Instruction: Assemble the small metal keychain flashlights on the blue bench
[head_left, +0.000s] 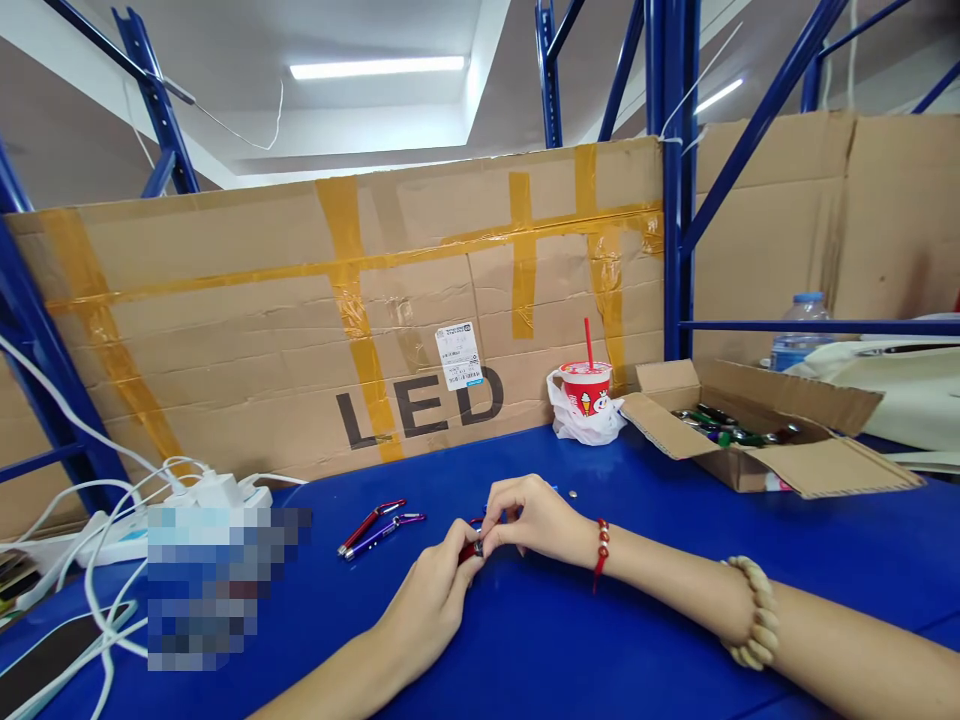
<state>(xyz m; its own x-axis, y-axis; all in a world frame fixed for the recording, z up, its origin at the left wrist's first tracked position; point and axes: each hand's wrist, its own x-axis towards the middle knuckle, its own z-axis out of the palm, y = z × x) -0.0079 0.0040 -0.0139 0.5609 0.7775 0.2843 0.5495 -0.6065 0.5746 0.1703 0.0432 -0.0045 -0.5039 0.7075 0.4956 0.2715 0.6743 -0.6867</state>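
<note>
My left hand [435, 598] and my right hand [534, 516] meet over the blue table [600, 620], both pinching a small red pen-like torch [472, 547] between their fingertips. Most of it is hidden by the fingers. To the left of my hands lie a red pen torch [370, 525] and a purple pen torch [384, 535], side by side. A tiny round metal piece [573, 494] rests on the table just beyond my right hand. My right wrist wears a red bead cord and a pale bead bracelet.
An open cardboard box [757, 440] with several coloured pens stands at the right. A red cup with a straw [587, 390] sits in a plastic bag by the taped cardboard wall [300, 330]. White cables and a power strip [120, 520] crowd the left; a water bottle [796, 335] stands far right.
</note>
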